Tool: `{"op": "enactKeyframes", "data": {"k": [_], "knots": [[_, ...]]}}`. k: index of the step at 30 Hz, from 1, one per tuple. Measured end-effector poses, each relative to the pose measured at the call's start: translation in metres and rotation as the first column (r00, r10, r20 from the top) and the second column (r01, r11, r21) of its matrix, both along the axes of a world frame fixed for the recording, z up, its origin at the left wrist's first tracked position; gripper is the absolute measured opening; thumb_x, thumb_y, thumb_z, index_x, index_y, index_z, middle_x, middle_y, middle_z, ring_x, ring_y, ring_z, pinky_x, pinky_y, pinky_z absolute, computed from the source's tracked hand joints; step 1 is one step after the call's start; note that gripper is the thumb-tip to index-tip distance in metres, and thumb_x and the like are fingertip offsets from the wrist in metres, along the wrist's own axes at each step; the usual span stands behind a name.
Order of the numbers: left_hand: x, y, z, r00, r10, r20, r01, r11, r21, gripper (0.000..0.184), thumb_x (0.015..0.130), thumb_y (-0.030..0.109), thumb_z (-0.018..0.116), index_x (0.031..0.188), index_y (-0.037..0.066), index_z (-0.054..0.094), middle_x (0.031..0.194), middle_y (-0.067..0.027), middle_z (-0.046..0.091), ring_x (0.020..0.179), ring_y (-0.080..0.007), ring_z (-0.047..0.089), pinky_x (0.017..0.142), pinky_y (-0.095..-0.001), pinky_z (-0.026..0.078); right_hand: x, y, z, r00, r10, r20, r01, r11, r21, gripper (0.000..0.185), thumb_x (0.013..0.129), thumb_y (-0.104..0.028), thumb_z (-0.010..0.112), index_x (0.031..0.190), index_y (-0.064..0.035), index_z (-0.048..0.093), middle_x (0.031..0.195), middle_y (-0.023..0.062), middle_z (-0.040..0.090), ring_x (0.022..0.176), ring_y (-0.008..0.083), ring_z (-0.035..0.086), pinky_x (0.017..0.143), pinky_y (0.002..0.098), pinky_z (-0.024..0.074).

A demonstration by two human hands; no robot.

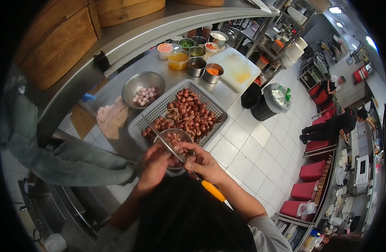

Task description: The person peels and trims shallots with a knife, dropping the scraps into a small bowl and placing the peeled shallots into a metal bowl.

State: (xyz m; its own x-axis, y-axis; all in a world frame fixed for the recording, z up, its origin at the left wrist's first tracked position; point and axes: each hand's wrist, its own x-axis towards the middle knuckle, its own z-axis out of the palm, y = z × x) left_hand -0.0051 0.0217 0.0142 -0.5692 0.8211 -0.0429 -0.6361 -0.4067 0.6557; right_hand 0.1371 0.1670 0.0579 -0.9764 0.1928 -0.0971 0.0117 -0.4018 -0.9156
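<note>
My right hand (204,164) is closed around a knife (213,191) with a yellow handle, gripping it near where the blade begins. The blade slants up and left across my left hand (155,164). That hand's fingers are curled in near the blade; what they hold is hard to make out. Just beneath both hands is a metal bowl (178,132) with papery peelings in it. It sits at the near end of a grey perforated basket (221,101) heaped with red shallots (189,110). Left of the basket, a steel bowl (132,84) holds peeled shallots (145,96).
A crumpled cloth (111,117) lies left of the basket. Behind stand several containers, including a tub of yellow liquid (178,61), beside a white cutting board (235,69). A lined bin (268,105) stands on the tiled floor. Two people (338,126) are farther right.
</note>
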Motion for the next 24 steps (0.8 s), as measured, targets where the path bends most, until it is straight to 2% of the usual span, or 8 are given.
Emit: {"op": "enactKeyframes", "data": {"k": [2,5,8,11,14,20,24], "knots": [[0.000,-0.001,-0.004,1.000,0.016,-0.025,-0.016,1.000,-0.007,0.028,0.096,0.002,0.062,0.124,0.001,0.058,0.119,-0.0111,0.065,0.110,-0.0206,0.065,0.097,-0.0383,0.053,-0.001,-0.003,0.004,0.999,0.009,-0.032,-0.008,0.999,0.037,0.062,0.099,-0.018,0.065,0.152,-0.0091,0.034,0.071,0.0010,0.054,0.061,0.0088,0.052,0.051,0.0224,0.0397],[0.000,-0.001,-0.002,0.999,0.004,-0.047,-0.005,1.000,-0.019,0.030,0.095,0.001,0.061,0.125,0.001,0.057,0.119,-0.0109,0.065,0.110,-0.0207,0.065,0.098,-0.0379,0.052,-0.001,-0.001,0.002,0.999,0.012,-0.034,-0.011,0.999,0.031,0.059,0.099,-0.021,0.065,0.150,-0.0100,0.038,0.071,0.0008,0.054,0.061,0.0086,0.051,0.051,0.0223,0.0389],[-0.005,0.000,-0.009,0.999,-0.043,-0.033,0.044,0.998,0.055,0.032,0.096,-0.001,0.060,0.128,-0.002,0.057,0.120,-0.0135,0.066,0.109,-0.0218,0.065,0.088,-0.0335,0.054,0.000,0.004,-0.002,1.000,0.029,0.005,-0.028,0.996,-0.088,0.053,0.100,-0.026,0.065,0.147,-0.0112,0.045,0.072,0.0003,0.053,0.060,0.0084,0.050,0.050,0.0223,0.0377],[-0.002,0.004,0.005,0.998,-0.031,0.049,0.030,0.999,0.020,0.030,0.097,0.002,0.061,0.126,-0.001,0.058,0.119,-0.0125,0.066,0.107,-0.0208,0.065,0.087,-0.0327,0.054,0.002,0.007,-0.004,0.999,0.046,-0.010,-0.048,0.978,-0.202,0.048,0.100,-0.026,0.065,0.144,-0.0119,0.051,0.083,-0.0029,0.057,0.066,0.0054,0.050,0.053,0.0213,0.0383],[-0.002,0.005,-0.003,1.000,-0.013,-0.019,0.012,1.000,-0.029,0.028,0.097,0.004,0.064,0.124,-0.001,0.059,0.117,-0.0116,0.067,0.104,-0.0207,0.066,0.085,-0.0321,0.054,0.002,0.008,-0.008,0.998,0.064,0.026,-0.056,0.969,-0.242,0.049,0.100,-0.027,0.065,0.144,-0.0134,0.051,0.079,-0.0033,0.054,0.064,0.0061,0.049,0.053,0.0212,0.0380],[-0.004,0.005,0.009,0.999,-0.029,0.035,0.031,0.998,-0.062,0.022,0.097,0.004,0.064,0.119,0.002,0.061,0.121,-0.0148,0.068,0.102,-0.0225,0.069,0.082,-0.0303,0.055,0.005,0.018,-0.010,0.997,-0.027,0.072,0.046,0.960,-0.278,0.047,0.100,-0.029,0.064,0.144,-0.0156,0.052,0.078,-0.0026,0.052,0.064,0.0072,0.049,0.053,0.0220,0.0382],[-0.008,0.001,-0.005,0.999,0.006,-0.041,-0.008,0.998,-0.062,0.021,0.100,0.006,0.061,0.120,0.002,0.061,0.125,-0.0155,0.066,0.106,-0.0230,0.067,0.084,-0.0334,0.056,0.006,0.020,-0.010,0.988,-0.079,0.129,0.095,0.988,-0.120,0.046,0.100,-0.028,0.065,0.141,-0.0150,0.050,0.078,-0.0014,0.053,0.065,0.0078,0.051,0.053,0.0226,0.0392]]}}
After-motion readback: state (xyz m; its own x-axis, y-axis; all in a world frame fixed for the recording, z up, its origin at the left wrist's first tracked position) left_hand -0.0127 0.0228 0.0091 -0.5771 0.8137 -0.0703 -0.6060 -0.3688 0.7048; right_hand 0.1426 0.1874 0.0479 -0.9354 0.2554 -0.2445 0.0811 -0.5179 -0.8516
